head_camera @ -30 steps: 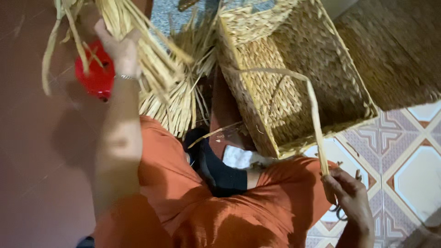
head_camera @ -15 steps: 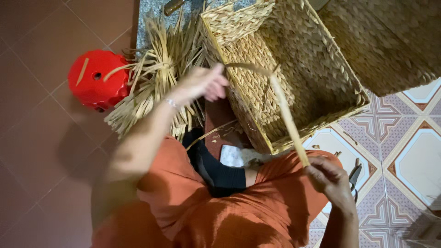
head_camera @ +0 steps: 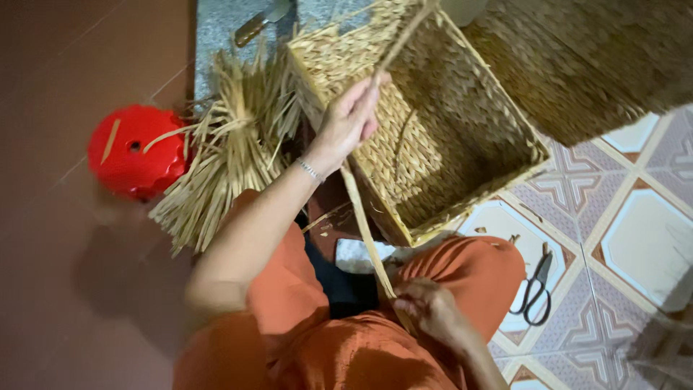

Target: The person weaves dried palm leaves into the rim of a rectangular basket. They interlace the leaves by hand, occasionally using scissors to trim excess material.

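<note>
**Straw strand held taut beside the woven basket**

The woven basket (head_camera: pixel 440 137) is crowded at its far-right edge by a second woven piece (head_camera: pixel 577 65); open tiled floor (head_camera: pixel 635 238) lies to the right, with scissors (head_camera: pixel 535 289) on it; the left hand (head_camera: pixel 350 119) is raised at the basket's near-left rim, fingers closed on the straw strand (head_camera: pixel 364 231); the right hand (head_camera: pixel 429 310), low on the orange-clad lap, pinches the strand's near end; a straw bundle (head_camera: pixel 224 152) and red stool (head_camera: pixel 133 148) are seen left.
</note>
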